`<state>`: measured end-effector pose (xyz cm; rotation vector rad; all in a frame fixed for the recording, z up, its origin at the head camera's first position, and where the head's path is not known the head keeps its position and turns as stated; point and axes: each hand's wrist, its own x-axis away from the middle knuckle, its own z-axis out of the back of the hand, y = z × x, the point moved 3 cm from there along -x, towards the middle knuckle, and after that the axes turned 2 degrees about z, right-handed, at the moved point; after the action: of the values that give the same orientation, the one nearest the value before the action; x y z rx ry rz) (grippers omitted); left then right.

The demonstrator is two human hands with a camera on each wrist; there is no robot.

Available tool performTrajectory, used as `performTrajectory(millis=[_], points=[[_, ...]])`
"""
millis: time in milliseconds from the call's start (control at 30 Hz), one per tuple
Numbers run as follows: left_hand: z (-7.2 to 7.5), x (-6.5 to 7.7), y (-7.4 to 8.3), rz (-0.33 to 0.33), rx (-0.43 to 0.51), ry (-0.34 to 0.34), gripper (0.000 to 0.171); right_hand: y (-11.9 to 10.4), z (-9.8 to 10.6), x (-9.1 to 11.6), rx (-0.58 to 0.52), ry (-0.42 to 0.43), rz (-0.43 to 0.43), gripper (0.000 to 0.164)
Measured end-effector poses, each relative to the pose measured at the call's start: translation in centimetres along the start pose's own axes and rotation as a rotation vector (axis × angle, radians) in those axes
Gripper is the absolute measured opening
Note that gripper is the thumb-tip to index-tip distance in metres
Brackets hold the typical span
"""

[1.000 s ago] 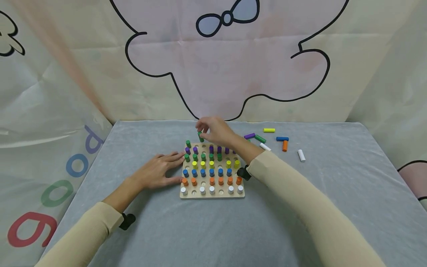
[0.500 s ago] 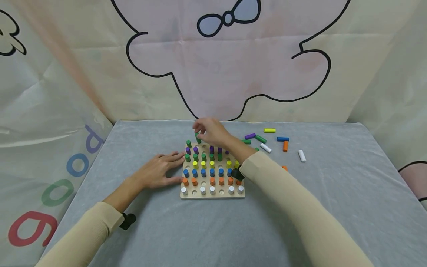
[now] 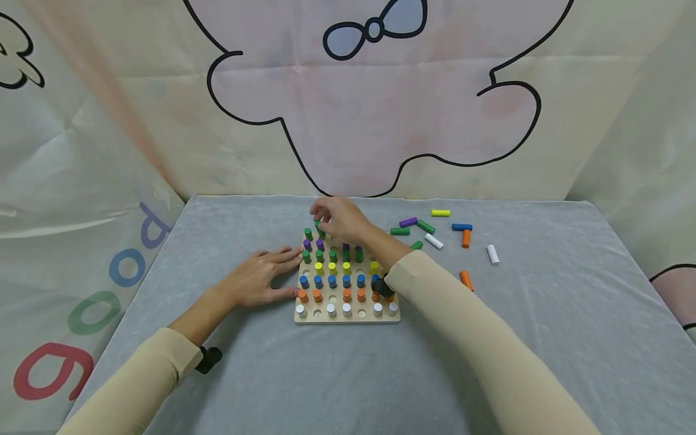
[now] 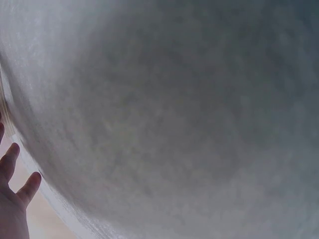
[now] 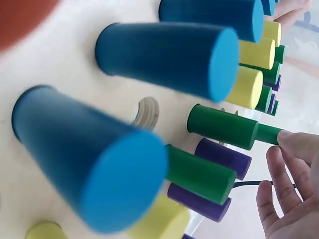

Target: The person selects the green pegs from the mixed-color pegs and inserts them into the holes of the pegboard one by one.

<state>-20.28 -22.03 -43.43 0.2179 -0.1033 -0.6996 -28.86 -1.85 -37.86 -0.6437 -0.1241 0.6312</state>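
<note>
Grey cloth [image 3: 261, 374] reaches the frame's bottom edge, leaving room between the sleeves [image 3: 478, 332]. At centre, the right one hides part of the right edge of the pegboard [image 3: 339, 320]. Left hand [image 3: 250, 281], fingers spread, touches its left edge; right hand [image 3: 345, 220] pinches a green peg [image 5: 268, 133], lower end hidden, at its upper left.

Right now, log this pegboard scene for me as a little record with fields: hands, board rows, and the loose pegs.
left hand: at the pegboard's left edge
right hand: pinching a green peg at the back row
green peg fully in: cannot tell
peg rows, near to far: white, orange, blue, yellow, green, purple, green
open holes in white row: two
loose pegs: right of the pegboard on the gray cloth; white, orange, green, blue, yellow, purple
</note>
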Motion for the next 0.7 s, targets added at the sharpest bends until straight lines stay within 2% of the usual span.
performTrajectory(millis=[700], points=[[0.07, -0.04, 0.09, 0.008, -0.003, -0.008, 0.078, -0.18, -0.26, -0.22, -0.022, -0.067, -0.039, 0.027]])
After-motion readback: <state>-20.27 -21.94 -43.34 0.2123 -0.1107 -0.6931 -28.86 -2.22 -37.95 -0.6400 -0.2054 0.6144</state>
